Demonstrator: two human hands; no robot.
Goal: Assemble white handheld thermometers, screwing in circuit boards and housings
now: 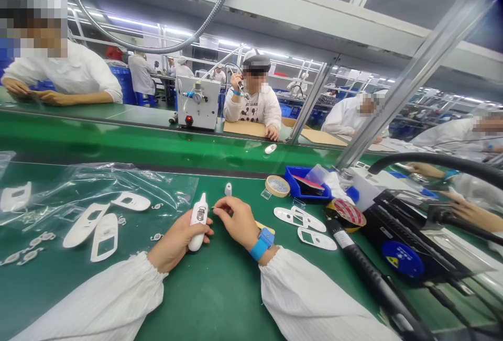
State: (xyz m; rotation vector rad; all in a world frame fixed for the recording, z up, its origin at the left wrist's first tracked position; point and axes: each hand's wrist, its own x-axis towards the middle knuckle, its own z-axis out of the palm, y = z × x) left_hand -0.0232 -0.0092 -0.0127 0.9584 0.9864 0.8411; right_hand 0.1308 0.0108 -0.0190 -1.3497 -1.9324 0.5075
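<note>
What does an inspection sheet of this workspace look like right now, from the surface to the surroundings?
Surface: green bench, clear plastic film at the left.
Job's things: white device, narrow tip pointing away; small white piece just beyond the right hand.
Clutter: white covers left, more covers right; tape roll beside a blue bin.
Grippers: bare hands; left hand grips the device; right thumb and finger close beside it, anything pinched too small to identify.
Cables: black hose arches at right; metal conduit hangs overhead.
Surroundings: person in white opposite, others at benches.
</note>
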